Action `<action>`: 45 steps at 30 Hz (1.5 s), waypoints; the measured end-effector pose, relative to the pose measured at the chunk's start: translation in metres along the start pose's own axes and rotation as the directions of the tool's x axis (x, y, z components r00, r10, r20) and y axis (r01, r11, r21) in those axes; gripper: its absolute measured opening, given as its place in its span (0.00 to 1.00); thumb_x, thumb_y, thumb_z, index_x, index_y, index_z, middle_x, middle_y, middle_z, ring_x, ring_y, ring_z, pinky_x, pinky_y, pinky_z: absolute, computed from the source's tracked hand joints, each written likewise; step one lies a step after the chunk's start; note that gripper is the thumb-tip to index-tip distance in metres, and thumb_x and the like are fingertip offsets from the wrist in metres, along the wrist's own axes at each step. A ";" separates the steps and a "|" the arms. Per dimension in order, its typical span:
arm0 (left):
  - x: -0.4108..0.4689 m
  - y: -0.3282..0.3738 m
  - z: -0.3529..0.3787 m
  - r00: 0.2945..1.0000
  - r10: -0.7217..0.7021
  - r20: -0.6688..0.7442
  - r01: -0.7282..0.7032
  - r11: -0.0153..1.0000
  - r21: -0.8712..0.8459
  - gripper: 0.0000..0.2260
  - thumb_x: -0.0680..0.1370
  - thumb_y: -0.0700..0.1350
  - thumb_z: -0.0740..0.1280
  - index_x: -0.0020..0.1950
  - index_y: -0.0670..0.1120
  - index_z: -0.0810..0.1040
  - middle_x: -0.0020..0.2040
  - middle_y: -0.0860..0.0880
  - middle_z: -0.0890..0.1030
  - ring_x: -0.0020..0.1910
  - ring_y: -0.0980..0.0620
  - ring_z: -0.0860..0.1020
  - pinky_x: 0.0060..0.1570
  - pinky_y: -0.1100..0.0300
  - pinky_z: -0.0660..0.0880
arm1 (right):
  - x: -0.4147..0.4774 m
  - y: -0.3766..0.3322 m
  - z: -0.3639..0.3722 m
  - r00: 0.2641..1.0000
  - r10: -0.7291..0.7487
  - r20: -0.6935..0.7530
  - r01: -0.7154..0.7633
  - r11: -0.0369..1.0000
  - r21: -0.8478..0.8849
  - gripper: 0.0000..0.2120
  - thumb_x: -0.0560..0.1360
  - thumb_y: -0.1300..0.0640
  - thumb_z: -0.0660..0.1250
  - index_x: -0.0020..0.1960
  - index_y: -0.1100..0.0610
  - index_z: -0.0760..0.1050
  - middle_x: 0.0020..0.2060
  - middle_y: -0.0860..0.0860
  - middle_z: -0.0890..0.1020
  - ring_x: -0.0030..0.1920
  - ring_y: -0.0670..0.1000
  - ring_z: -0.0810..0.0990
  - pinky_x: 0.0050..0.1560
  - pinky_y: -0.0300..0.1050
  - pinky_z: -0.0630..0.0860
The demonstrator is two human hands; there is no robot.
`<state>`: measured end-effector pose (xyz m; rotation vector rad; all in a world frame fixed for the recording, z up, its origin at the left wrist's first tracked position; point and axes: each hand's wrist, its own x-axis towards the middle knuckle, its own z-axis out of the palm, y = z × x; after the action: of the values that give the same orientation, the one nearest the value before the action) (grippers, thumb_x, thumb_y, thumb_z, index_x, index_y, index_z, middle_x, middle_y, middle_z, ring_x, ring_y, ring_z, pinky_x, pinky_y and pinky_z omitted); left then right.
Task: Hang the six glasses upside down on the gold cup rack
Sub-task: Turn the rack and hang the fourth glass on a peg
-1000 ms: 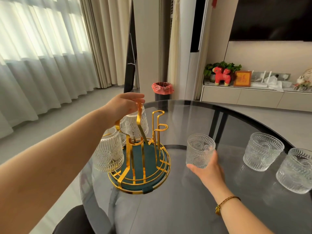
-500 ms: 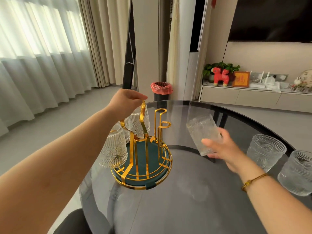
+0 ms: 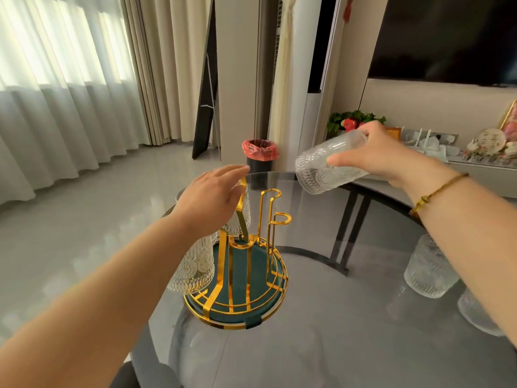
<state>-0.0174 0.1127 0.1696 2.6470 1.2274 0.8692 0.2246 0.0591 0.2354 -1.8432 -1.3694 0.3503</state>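
Gold cup rack (image 3: 237, 281) sits on the glass bench (image 3: 321, 345), one glass (image 3: 193, 270) hung inverted at its 9 o'clock, another behind the left hand. Two glasses (image 3: 428, 270) upright at 3 o'clock. Left hand (image 3: 212, 200) open, fingers loose over rack top. Right hand (image 3: 383, 155) grips a tilted glass (image 3: 321, 169) at 1 o'clock, airborne.

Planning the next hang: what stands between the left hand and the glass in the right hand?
In the head view, two bare gold hooks of the rack stand between the left hand and the tilted glass held by the right hand.
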 end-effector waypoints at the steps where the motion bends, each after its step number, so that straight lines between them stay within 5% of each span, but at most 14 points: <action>1: 0.000 -0.001 0.000 1.000 0.003 -0.001 -0.003 1.000 -0.009 0.17 0.78 0.44 0.54 0.68 0.50 0.61 0.70 0.48 0.67 0.68 0.46 0.64 0.66 0.49 0.61 | 0.004 -0.006 0.005 1.000 -0.023 0.003 0.023 0.999 -0.028 0.39 0.62 0.51 0.74 0.66 0.57 0.57 0.53 0.50 0.65 0.53 0.49 0.66 0.45 0.43 0.66; 11: 0.003 -0.001 0.003 1.000 0.020 -0.002 -0.020 0.999 -0.040 0.17 0.79 0.45 0.52 0.68 0.49 0.62 0.70 0.47 0.67 0.67 0.47 0.65 0.67 0.53 0.59 | 0.026 -0.045 0.050 0.939 -0.112 0.326 0.202 0.945 -0.256 0.36 0.62 0.52 0.74 0.65 0.53 0.61 0.63 0.54 0.69 0.53 0.50 0.68 0.52 0.44 0.68; 17: 0.005 -0.002 0.004 1.000 0.016 -0.026 -0.018 0.996 -0.083 0.16 0.79 0.43 0.52 0.67 0.48 0.64 0.69 0.47 0.68 0.67 0.47 0.66 0.65 0.53 0.61 | 0.032 -0.029 0.083 0.947 -0.039 0.318 0.123 0.960 -0.250 0.40 0.63 0.53 0.73 0.68 0.57 0.58 0.67 0.56 0.66 0.64 0.55 0.67 0.53 0.43 0.65; 31: 0.007 -0.005 0.007 0.998 0.019 -0.053 -0.024 0.995 -0.099 0.16 0.78 0.42 0.53 0.66 0.48 0.64 0.69 0.48 0.68 0.66 0.48 0.66 0.64 0.53 0.62 | 0.028 -0.014 0.127 0.922 0.062 0.382 0.104 0.911 -0.399 0.39 0.65 0.51 0.71 0.69 0.57 0.56 0.68 0.57 0.65 0.68 0.60 0.61 0.66 0.56 0.64; 37: 0.008 -0.004 0.007 0.999 0.007 -0.049 -0.012 0.996 -0.093 0.18 0.77 0.40 0.54 0.67 0.48 0.64 0.69 0.48 0.67 0.67 0.47 0.65 0.66 0.52 0.61 | 0.028 -0.013 0.126 0.925 0.092 0.369 0.106 0.869 -0.483 0.41 0.66 0.49 0.69 0.71 0.54 0.49 0.70 0.57 0.62 0.70 0.61 0.55 0.64 0.56 0.63; 45: 0.007 0.001 0.004 0.999 -0.040 -0.011 0.040 0.999 -0.035 0.18 0.77 0.41 0.53 0.67 0.49 0.64 0.70 0.49 0.66 0.67 0.47 0.65 0.67 0.50 0.60 | 0.013 -0.005 0.100 0.958 0.078 0.276 -0.019 0.977 -0.211 0.39 0.66 0.48 0.69 0.70 0.54 0.52 0.69 0.58 0.63 0.68 0.59 0.61 0.66 0.58 0.64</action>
<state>-0.0109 0.1175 0.1700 2.5852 1.2515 0.8923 0.1627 0.1144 0.1778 -2.0601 -1.6061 0.5319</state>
